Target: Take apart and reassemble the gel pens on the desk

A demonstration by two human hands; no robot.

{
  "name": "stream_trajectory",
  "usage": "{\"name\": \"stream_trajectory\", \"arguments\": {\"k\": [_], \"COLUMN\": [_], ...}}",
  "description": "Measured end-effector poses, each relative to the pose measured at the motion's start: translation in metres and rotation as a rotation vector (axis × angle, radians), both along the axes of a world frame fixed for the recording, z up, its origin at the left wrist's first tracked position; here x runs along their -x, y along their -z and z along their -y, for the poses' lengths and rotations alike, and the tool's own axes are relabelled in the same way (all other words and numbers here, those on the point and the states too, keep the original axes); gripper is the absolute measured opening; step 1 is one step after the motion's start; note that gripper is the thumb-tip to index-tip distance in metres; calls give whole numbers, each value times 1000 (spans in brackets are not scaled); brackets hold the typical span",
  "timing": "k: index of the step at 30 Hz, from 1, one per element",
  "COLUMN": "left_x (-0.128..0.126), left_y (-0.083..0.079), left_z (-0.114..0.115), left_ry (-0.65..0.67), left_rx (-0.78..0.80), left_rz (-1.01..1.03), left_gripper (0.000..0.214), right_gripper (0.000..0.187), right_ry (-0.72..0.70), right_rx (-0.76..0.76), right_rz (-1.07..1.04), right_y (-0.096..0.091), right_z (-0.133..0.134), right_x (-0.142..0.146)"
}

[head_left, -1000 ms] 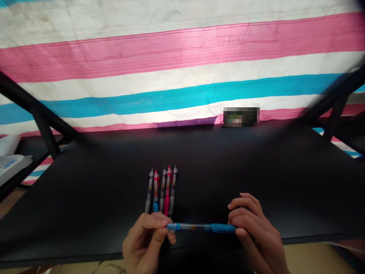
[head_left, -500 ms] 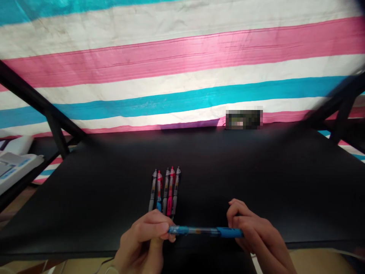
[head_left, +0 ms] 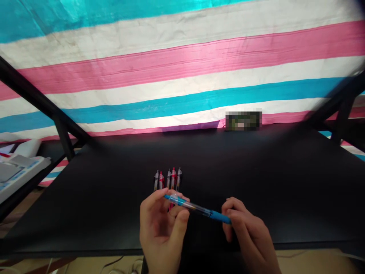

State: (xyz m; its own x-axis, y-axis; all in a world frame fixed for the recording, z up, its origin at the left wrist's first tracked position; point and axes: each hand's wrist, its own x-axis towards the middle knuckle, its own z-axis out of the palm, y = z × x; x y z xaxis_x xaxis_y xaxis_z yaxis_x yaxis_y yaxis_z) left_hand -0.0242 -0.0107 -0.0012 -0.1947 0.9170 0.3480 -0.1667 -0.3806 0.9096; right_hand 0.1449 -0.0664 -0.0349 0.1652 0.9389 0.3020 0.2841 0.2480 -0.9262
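Observation:
A blue retractable pen [head_left: 199,208] with a clear barrel hangs above the front part of the black table, its push-button end tilted up to the left. My right hand [head_left: 251,230] pinches it by the blue grip at the lower right end. Around the upper end is my left hand [head_left: 164,224], palm facing up, thumb apart from the barrel and the index fingertip at the button; the other fingers are partly behind the pen. Beyond the left hand lies a row of several pens [head_left: 173,177] with black or red tops, their lower parts mostly hidden by the fingers.
The black tabletop [head_left: 256,163] spreads out under both hands. Black frame bars [head_left: 62,133] rise at either side, and a striped sheet [head_left: 182,83] hangs behind. A pixelated dark object [head_left: 243,121] stands at the back edge. To the left is a white device [head_left: 25,171].
My left hand has loosened its pinch, turned palm up and spread its fingers. The pen has gone from level to tilted, its left end higher. My right hand keeps its hold.

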Motion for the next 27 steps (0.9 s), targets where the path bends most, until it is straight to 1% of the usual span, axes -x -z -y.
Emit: {"name": "stream_trajectory", "arguments": {"k": [2,5,7,9,11,13,17,21,25,27], "left_x": [-6,-3,4,13,20,25,29,32,30,29], "left_y": [-4,-15,-23,-31,-37,-40,-45,-48,-44,-40], "left_z": [-3,-13,-23,-35,-47,-57,-74,-91,-100,-103], "left_ry": [34,77,86,119,200,273,336,365,466,486], "left_rx": [-4,34,61,53,70,110,152,189,264,277], "left_rz": [27,30,22,6,-18,-52,-116,-185,-220,-235], "left_gripper": [41,41,45,49,42,35,30,36,36,34], "right_gripper": [48,42,39,38,39,39,40,39,37,37], "right_ry": [-26,-38,12,80,125,137,142,155,150,152], "right_rx": [-46,-50,-17,22,44,48,46,53,53,56], "right_rz": [50,29,-61,-177,-277,-328,-339,-341,-343,-340], "right_y": [4,9,9,7,5,3,2,3,4,4], "right_z": [-2,-5,-5,-4,-3,-2,-2,-1,-1,0], "right_x": [1,0,0,1,2,4,5,6,5,5]}}
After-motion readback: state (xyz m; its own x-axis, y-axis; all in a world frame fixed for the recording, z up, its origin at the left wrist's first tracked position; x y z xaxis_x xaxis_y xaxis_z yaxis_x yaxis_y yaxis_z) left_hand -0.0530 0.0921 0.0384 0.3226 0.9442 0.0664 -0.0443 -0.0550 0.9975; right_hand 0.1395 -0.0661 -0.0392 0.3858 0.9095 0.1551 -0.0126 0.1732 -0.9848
